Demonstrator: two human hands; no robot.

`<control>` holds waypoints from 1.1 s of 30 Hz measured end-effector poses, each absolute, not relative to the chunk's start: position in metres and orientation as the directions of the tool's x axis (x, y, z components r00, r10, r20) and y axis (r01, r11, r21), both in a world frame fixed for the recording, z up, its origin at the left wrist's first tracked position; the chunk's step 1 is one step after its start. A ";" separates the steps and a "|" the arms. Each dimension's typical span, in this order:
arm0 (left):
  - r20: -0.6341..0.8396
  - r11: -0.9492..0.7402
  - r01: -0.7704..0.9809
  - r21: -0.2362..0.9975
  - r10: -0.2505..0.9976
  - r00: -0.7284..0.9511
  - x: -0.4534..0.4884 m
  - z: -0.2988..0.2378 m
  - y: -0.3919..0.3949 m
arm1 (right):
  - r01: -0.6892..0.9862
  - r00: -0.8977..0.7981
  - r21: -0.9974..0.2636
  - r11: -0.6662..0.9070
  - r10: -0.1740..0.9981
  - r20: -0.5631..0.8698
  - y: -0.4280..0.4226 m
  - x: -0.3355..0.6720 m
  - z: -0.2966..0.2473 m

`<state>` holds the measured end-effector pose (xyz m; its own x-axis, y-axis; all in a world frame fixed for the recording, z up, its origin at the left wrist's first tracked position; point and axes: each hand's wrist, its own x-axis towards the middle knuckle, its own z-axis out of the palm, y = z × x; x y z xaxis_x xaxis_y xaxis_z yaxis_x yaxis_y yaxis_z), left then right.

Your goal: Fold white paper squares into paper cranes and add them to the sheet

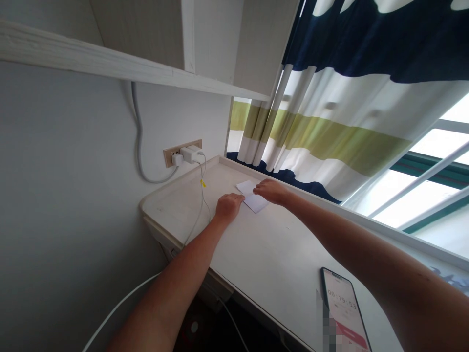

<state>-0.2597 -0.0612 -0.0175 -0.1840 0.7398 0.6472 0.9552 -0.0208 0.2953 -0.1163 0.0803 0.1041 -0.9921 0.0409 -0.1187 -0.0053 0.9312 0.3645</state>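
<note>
A small sheet of white paper (255,203) lies on the white desk (252,254), with a crease across its middle. At the left end of the crease, my left hand (229,206) has its fingers closed on the paper's edge. My right hand (270,190) pinches the opposite edge, its fingers curled over the paper. Both hands rest low, close to the desk surface. The fingertips are partly hidden, and the paper's far part (245,186) shows between the hands.
A phone (344,308) showing a timer lies at the near right, by my right forearm. White charging cables (202,200) run from plugs in a wall socket (183,152) across the desk's left side. A shelf (146,68) hangs above; a striped curtain (322,132) borders the back.
</note>
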 end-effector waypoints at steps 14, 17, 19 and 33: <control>0.696 -0.046 0.854 0.518 0.603 -0.389 -0.257 -0.020 -0.061 | 0.046 -0.998 0.375 0.926 0.060 -0.024 0.083 -0.116 0.122; 0.695 -0.058 0.845 0.531 0.600 -0.395 -0.257 -0.019 -0.062 | 0.014 -0.999 0.393 0.920 0.030 -0.034 0.085 -0.114 0.121; 0.699 -0.109 0.846 0.522 0.623 -0.351 -0.257 -0.018 -0.062 | 0.006 -0.999 0.413 0.911 0.023 -0.035 0.087 -0.114 0.121; 0.651 -0.239 0.817 0.525 0.730 -0.205 -0.256 -0.013 -0.063 | -0.056 -0.998 0.438 0.897 -0.035 -0.056 0.096 -0.110 0.110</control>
<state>-0.2562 -0.0628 -0.0130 -0.2053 0.7304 0.6514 0.8170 -0.2386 0.5250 -0.1102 0.0956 0.1100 -0.9978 -0.0350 -0.0561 -0.0561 0.8974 0.4376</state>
